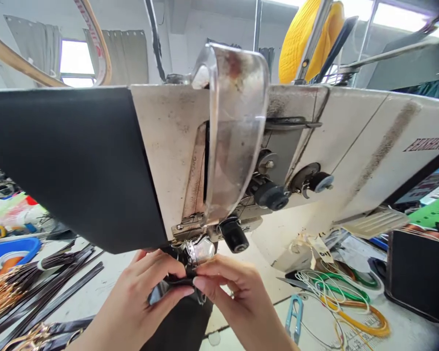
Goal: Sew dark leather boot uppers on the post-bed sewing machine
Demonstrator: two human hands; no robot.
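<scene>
A worn cream sewing machine (351, 146) fills the view, with a clear plastic guard (237, 126) over its head and black tension knobs below. Under its presser foot (199, 249) lies a narrow black strap (175, 282). My left hand (139, 302) pinches the strap from the left, thumb and fingers closed on it. My right hand (237, 297) pinches the same strap from the right, fingertips meeting the left hand just below the foot. Black material (183, 326) hangs down beneath both hands.
Several black straps (58, 287) and gold metal rings (3, 287) lie on the table at left, beside a blue tray (10, 248). Blue thread snips (294, 312), coloured cords (347, 292) and a black box (420, 273) sit at right. A yellow thread cone (303, 39) stands above.
</scene>
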